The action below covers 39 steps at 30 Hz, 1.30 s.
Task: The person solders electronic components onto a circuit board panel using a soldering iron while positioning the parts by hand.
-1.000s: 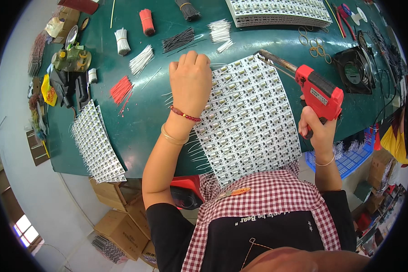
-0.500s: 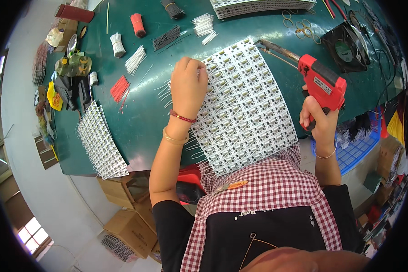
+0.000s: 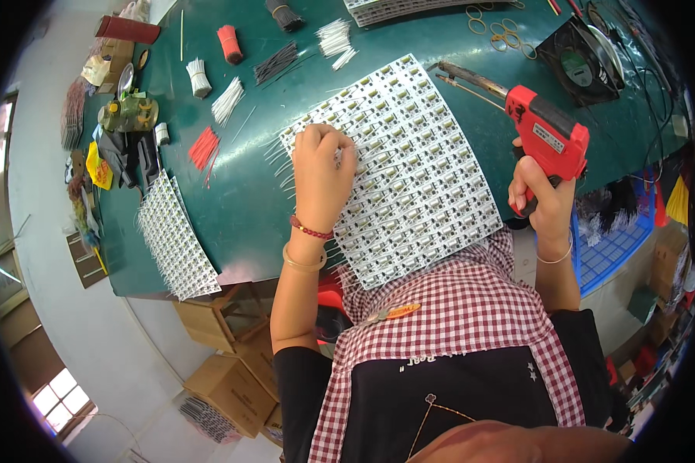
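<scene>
A white panel of small circuit boards (image 3: pixel 425 166) lies at the table's front edge, partly over my checked apron. Thin white wires stick out along its left side. My left hand (image 3: pixel 322 166) is closed over the panel's left part, fingers curled down; whatever they pinch is hidden. In my right hand (image 3: pixel 542 194) is a red soldering gun (image 3: pixel 550 133), held by its grip to the right of the panel. Its metal tip (image 3: pixel 459 76) points left, close to the panel's upper right corner and apart from my left hand.
Bundles of red wires (image 3: pixel 204 147), white wires (image 3: pixel 228 100) and black wires (image 3: pixel 276 62) lie on the green table (image 3: pixel 247 208). Another panel (image 3: pixel 176 239) sits at left. Stacked panels (image 3: pixel 401 9), rubber bands (image 3: pixel 506 38) and a black fan (image 3: pixel 579 65) are farther back. A blue basket (image 3: pixel 610 255) stands at right.
My left hand has moved a little toward me along the panel's left part, still closed. The soldering gun stays in my right hand, nearly in place. The view has shifted slightly.
</scene>
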Each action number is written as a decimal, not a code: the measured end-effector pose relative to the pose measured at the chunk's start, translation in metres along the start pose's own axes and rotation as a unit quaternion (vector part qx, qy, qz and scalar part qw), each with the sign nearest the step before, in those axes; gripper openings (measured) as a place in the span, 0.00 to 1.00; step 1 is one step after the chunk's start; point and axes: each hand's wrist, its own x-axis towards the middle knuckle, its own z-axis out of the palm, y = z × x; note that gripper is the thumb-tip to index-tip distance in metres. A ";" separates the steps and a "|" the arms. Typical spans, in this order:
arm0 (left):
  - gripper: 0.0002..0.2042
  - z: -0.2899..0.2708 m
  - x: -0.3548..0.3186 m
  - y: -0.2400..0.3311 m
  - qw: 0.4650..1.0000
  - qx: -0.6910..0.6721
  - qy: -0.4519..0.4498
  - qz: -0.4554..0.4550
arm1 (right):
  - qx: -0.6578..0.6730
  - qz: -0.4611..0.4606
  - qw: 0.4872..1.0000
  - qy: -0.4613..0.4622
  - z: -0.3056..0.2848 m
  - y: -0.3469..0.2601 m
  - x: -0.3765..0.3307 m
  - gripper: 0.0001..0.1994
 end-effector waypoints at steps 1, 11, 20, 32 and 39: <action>0.02 -0.001 -0.002 0.005 1.000 0.000 -0.013 -0.006 | 0.004 0.000 1.000 -0.002 -0.001 0.001 0.000 0.12; 0.04 0.001 -0.021 0.016 0.997 0.070 -0.013 -0.018 | 0.019 -0.005 1.000 -0.006 -0.001 0.004 -0.002 0.12; 0.05 0.004 -0.011 0.020 0.995 0.090 -0.046 -0.021 | 0.024 0.003 1.000 -0.013 0.000 0.007 -0.003 0.13; 0.03 0.019 -0.006 0.016 0.995 0.087 -0.030 -0.023 | 0.021 0.004 1.000 -0.013 -0.001 0.012 -0.003 0.12; 0.02 0.012 -0.007 0.017 0.988 0.154 -0.027 0.001 | -0.005 0.007 1.000 -0.022 -0.002 0.010 -0.004 0.14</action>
